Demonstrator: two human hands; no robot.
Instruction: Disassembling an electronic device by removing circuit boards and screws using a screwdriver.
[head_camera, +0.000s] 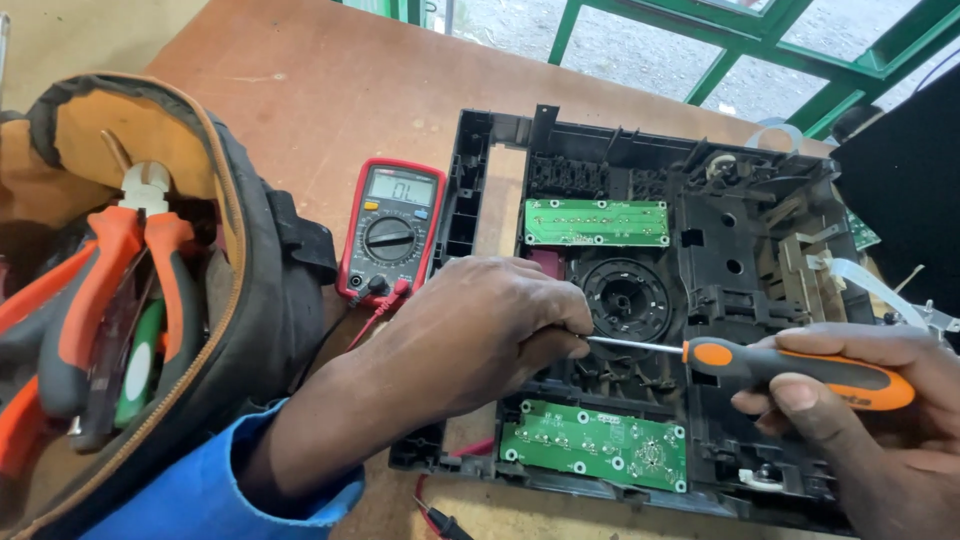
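Note:
A black plastic appliance panel (740, 250) lies open on the brown table, with one green circuit board (596, 222) near its top and another green circuit board (594, 446) near its bottom. My right hand (880, 420) grips the orange and black handle of a screwdriver (800, 372), which lies almost level and points left. My left hand (480, 335) rests on the panel's left part, fingers curled, pinching the tip of the metal shaft beside a round black hub (626, 298).
A red multimeter (392, 228) sits left of the panel, its leads (385, 300) running under my left wrist. An open tool bag (200, 300) at the far left holds orange-handled pliers (120, 270). A green window frame (760, 40) runs behind the table.

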